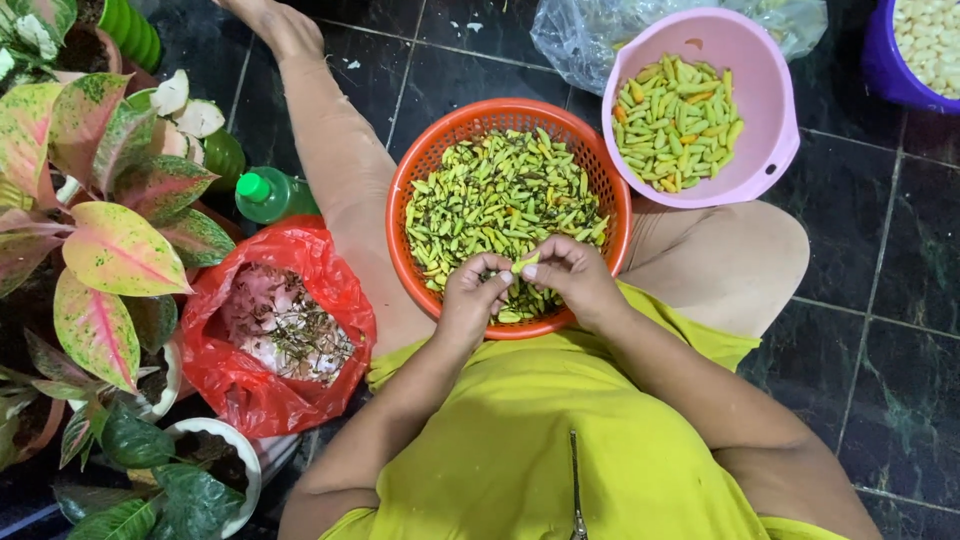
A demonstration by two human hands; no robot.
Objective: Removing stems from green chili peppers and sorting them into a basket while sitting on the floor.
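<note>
A: What did the two hands hold?

B: The left hand [474, 290] and the right hand [570, 275] met over the near rim of the orange basket [420, 170]. Both were closed in a pinch, fingertips together, on a single pale green chili [526, 263] held between them, just above the heap.

A: What lay in that basket?

B: A pile of small green and yellowish chilies [500, 200], many with dark stems. The basket rested on the person's lap, between the bent legs, against the yellow-green garment [540, 440].

A: And beyond the basket?

B: A pink bowl [760, 70] stood just beside it at the upper right, touching its rim or nearly so, and held green, yellow and orange chilies that looked stemless. Behind the bowl lay a clear plastic bag [580, 35]. A purple tub [885, 70] with pale round pieces showed at the top right corner.

A: To the person's left?

B: A red plastic bag [250, 395] lay open on the dark tiled floor [880, 330], holding stems and scraps. A green bottle [270, 195] lay just above it, and potted plants with pink-and-green leaves [110, 250] filled the edge.
</note>
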